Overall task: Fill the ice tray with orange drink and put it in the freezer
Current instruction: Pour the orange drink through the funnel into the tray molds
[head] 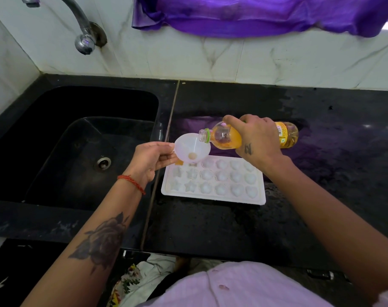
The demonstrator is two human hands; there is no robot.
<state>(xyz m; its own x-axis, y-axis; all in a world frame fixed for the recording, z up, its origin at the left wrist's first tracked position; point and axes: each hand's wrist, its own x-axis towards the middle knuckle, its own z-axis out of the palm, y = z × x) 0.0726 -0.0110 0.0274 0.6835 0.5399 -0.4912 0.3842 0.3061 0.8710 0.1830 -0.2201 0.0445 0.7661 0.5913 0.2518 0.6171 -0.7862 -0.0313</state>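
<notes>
Now the left hand (pixel 152 159) pinches the funnel (pixel 192 150) over the ice tray (pixel 213 197) while the right hand (pixel 256 138) grips the tipped bottle (pixel 226 138), so pouring needs a slow tilt.

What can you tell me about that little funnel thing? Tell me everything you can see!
The funnel is small, round and made of see-through whitish plastic. Its wide mouth faces up, tilted a little toward the camera, and the narrow hole at its bottom looks faintly orange. The left hand pinches its rim on the sink side and holds it over the far left corner of the white ice tray. The open neck of the orange drink bottle, tipped by the right hand, sits at its rim.
</notes>
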